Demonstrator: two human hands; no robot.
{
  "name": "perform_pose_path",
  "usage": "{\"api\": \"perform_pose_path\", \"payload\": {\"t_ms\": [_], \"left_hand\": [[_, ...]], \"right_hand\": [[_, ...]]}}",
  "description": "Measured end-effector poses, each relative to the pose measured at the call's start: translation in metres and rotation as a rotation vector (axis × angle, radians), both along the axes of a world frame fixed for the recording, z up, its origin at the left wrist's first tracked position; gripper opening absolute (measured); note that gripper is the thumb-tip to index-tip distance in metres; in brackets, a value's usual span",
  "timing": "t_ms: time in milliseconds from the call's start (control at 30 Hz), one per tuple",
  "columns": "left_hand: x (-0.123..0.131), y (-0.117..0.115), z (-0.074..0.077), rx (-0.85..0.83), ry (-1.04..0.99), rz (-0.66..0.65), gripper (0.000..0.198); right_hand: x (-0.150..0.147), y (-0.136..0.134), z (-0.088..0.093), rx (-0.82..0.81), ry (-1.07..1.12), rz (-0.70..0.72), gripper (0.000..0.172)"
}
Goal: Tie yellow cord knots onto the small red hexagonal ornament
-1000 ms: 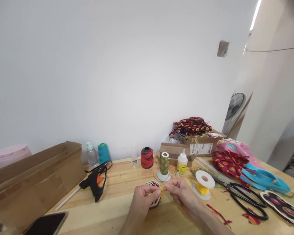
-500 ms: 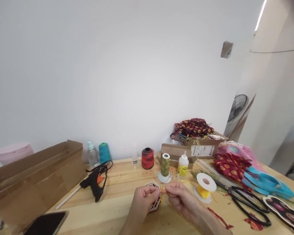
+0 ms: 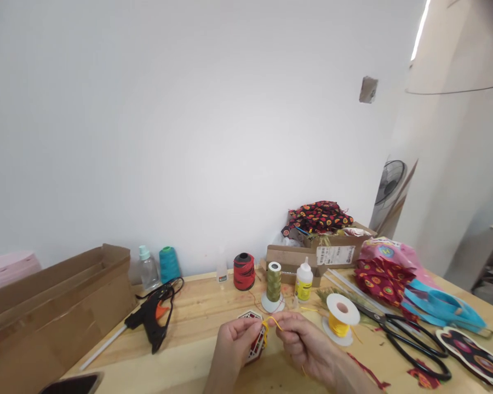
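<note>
Between my hands a yellow cord (image 3: 273, 320) makes a small loop over the edge of a hexagonal white-and-red lattice piece (image 3: 253, 350). My left hand (image 3: 235, 346) pinches the cord at that edge, its fingers partly covering the piece. On the other side my right hand (image 3: 302, 340) grips the cord between thumb and forefinger, the other fingers curled in. A spool of yellow cord (image 3: 343, 307) stands to the right of my right hand. Just behind the hands are an olive thread spool (image 3: 274, 282) and a white glue bottle (image 3: 304, 280) with a yellow label.
At left lie a glue gun (image 3: 151, 317) with a white stick, a long cardboard box (image 3: 61, 306) and a phone (image 3: 72, 384). Red thread (image 3: 244, 272) stands at the back. Black-handled scissors (image 3: 414, 345), patterned fabric (image 3: 384, 279) and blue ribbon (image 3: 443, 306) lie at right.
The view has swung slightly, so objects sit lower and further left. The cord between my hands now arches in a visible loop, and my fingertips are a little further apart.
</note>
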State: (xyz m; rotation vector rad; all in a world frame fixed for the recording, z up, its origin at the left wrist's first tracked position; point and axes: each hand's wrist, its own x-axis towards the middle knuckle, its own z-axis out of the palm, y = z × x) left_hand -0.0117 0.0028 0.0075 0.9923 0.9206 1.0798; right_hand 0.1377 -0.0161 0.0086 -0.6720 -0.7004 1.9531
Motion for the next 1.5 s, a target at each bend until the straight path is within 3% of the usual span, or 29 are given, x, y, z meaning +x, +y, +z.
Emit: {"api": "perform_pose_path", "payload": {"t_ms": [233,433,533,733,833,1033,1333,1500], "left_hand": [[-0.004,0.006,-0.011,0.055,0.085,-0.043,0.027],[-0.002,0.007,-0.014,0.043,0.085,-0.050,0.027],[0.000,0.005,-0.015,0.050,0.055,-0.066,0.027],[0.003,0.000,-0.010,0.095,0.017,-0.071,0.023],[0.002,0.000,-0.007,0.167,0.092,-0.097,0.024],[0.002,-0.003,-0.004,0.194,0.181,-0.122,0.024],[0.002,-0.010,0.006,0.358,0.307,-0.031,0.021],[0.002,-0.010,0.006,0.402,0.368,-0.030,0.020]], "right_hand": [[0.001,-0.002,0.004,0.056,0.014,0.111,0.012],[-0.002,0.004,-0.005,-0.120,0.089,-0.061,0.006],[-0.001,0.006,-0.007,-0.110,0.135,-0.061,0.007],[0.002,0.002,0.000,-0.039,0.171,0.075,0.013],[0.002,0.000,0.004,-0.020,0.153,0.111,0.015],[0.000,0.003,0.000,-0.054,0.176,0.078,0.007],[-0.005,-0.005,0.003,-0.048,0.087,0.043,0.010],[-0.005,-0.007,0.004,0.003,-0.041,0.109,0.022]]}}
